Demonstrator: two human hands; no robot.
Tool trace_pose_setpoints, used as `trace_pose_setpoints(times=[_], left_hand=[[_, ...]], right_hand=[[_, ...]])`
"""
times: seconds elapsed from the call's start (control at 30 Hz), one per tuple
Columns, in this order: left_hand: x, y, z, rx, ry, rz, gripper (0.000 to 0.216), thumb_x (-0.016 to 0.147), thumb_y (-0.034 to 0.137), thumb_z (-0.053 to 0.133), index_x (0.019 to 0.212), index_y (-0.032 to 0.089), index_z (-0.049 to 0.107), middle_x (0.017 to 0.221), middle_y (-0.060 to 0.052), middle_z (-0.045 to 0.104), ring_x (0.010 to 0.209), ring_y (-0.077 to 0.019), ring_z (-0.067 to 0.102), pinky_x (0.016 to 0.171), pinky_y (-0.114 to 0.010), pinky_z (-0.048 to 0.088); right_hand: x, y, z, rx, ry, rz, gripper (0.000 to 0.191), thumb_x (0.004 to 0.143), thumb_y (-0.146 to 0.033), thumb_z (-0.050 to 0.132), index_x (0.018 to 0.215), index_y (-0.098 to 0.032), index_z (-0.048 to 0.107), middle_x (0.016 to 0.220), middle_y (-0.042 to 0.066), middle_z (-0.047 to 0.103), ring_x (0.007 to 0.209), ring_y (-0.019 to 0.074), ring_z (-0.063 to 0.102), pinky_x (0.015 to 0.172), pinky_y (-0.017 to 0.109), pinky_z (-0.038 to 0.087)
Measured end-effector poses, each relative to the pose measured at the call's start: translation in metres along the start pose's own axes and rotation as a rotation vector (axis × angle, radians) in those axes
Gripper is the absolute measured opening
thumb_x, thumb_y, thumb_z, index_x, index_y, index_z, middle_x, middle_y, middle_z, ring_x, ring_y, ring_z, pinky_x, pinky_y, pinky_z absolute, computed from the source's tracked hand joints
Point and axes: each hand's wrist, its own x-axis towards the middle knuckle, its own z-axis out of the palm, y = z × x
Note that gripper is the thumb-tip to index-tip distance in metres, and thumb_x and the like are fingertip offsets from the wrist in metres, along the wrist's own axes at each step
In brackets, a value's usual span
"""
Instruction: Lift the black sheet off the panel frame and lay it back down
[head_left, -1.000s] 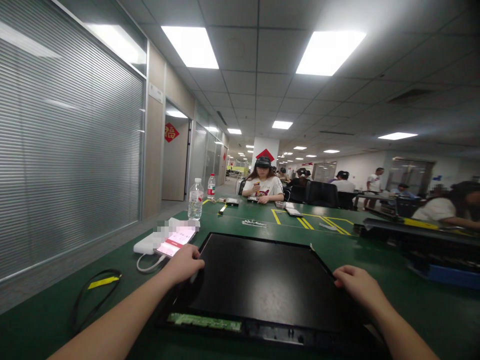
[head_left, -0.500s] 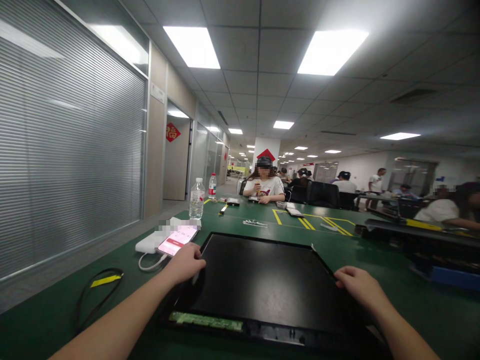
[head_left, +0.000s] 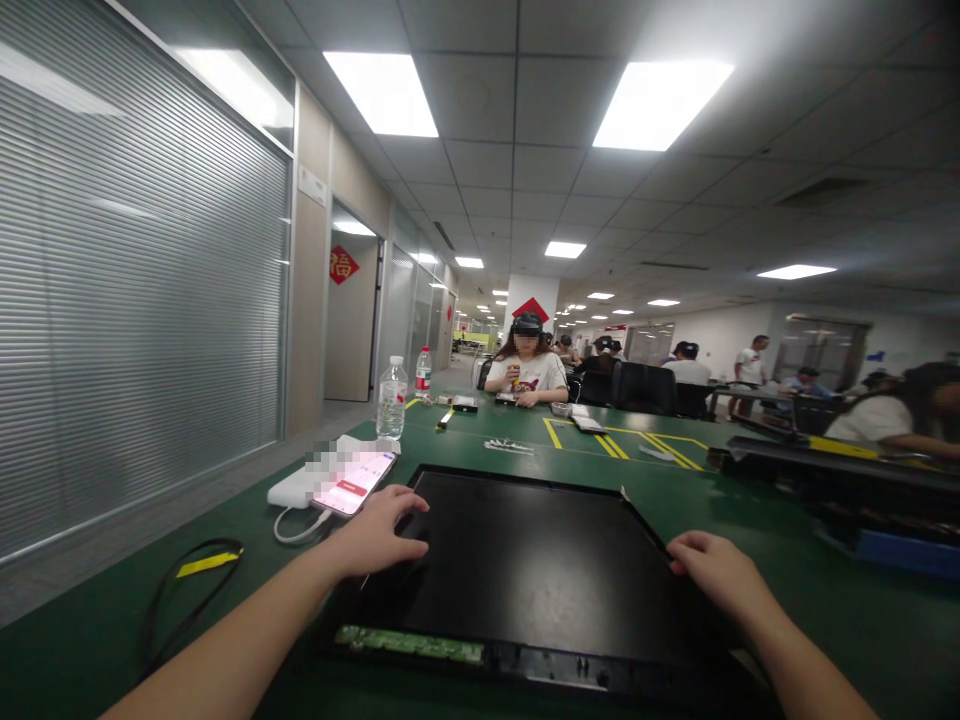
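Note:
A flat black display panel in a thin black frame lies on the green table in front of me. A green circuit board strip runs along the left part of its near edge. Over the panel's left edge is my left hand, thumb and fingers apart, holding nothing. My right hand has its fingers closed on the panel's right edge; the fingertips are partly hidden there.
Left of the panel are a lit phone, a white power bank with cable, and a black strap. A water bottle stands behind. Dark panels are stacked at right. Across the table sits a person.
My left hand's fingers have spread from a closed grip at the panel's left edge. My right hand stays in place on the right edge.

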Motion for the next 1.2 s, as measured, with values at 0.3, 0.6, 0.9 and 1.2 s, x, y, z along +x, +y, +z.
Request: trace_pose_setpoints(times=[0.3,0.6,0.9,1.2], left_hand=[[-0.005,0.001,-0.009,-0.057,-0.256,0.180,0.072,0.053,0.045,0.073,0.118,0.032,0.048,0.135,-0.003,0.036,0.121,-0.0272,0.036,0.102,-0.037,0.027],[-0.011,0.011,-0.017,-0.043,-0.403,0.266,0.084,0.046,0.049,0.076,0.123,0.034,0.044,0.139,0.000,0.032,0.125,-0.0290,0.032,0.106,-0.037,0.022],[-0.012,0.012,-0.019,-0.036,-0.432,0.275,0.086,0.046,0.048,0.076,0.124,0.035,0.043,0.139,0.001,0.032,0.124,-0.0275,0.033,0.105,-0.036,0.023],[-0.013,0.018,-0.019,-0.061,-0.400,0.306,0.081,0.046,0.045,0.076,0.121,0.033,0.047,0.138,-0.001,0.034,0.122,-0.0283,0.037,0.104,-0.036,0.026]], right_hand=[[-0.002,0.000,-0.001,0.008,0.017,-0.019,0.024,0.068,-0.033,0.045,0.072,-0.022,0.066,0.071,0.002,0.069,0.069,0.0178,0.061,0.057,0.025,0.038],[-0.001,0.002,-0.001,0.007,0.014,-0.016,0.025,0.069,-0.035,0.044,0.073,-0.022,0.065,0.073,0.002,0.070,0.072,0.0184,0.061,0.059,0.025,0.038],[-0.002,0.002,-0.001,-0.003,0.006,-0.029,0.025,0.069,-0.035,0.044,0.073,-0.022,0.065,0.072,0.002,0.069,0.071,0.0184,0.061,0.060,0.026,0.039],[-0.002,0.002,-0.001,0.020,0.012,-0.023,0.022,0.068,-0.032,0.046,0.070,-0.022,0.066,0.071,0.002,0.069,0.070,0.0184,0.061,0.058,0.025,0.039]])
